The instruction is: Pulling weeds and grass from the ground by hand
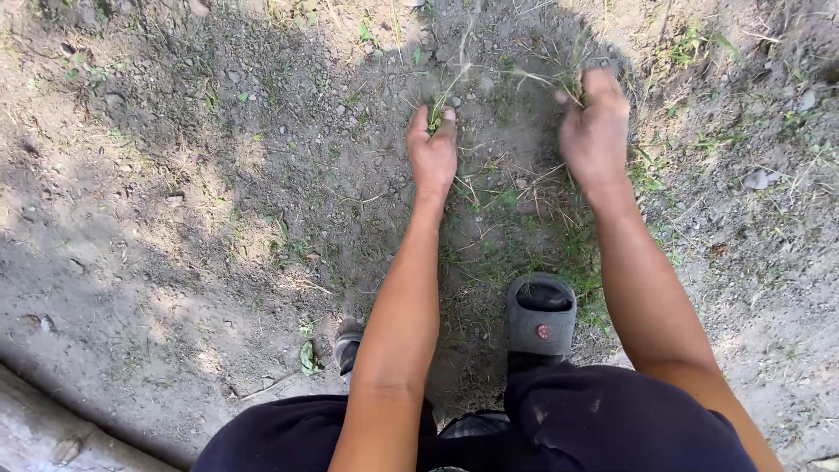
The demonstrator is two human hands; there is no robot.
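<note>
Grass tuft: we log a thin green clump rooted in the soil, its blades rising up and away from us; the long axis runs roughly along the line of the forearm.
Left hand: ours, fingers pinched closed around the tuft's base, knuckles up, touching the soil.
Second tuft: dry and green stalks just left of the right fingertips, lying mostly sideways.
Right hand: ours, curled nearly into a fist, fingertips at the second tuft; we cannot tell how firmly it grips, since the hand is a little blurred.
Nearer hand: each tuft sits at its own hand's fingertips, on the far side from the body; the hands are apart, with bare soil between them.
Surface: grey, dry soil with pebbles, sparse weeds, patchy shadow and sunlight.
Feet: grey sandal on a grass patch between the arms; another sandal partly hidden by the left forearm.
Surroundings: outdoors; a pale stone edge at lower left.
</note>
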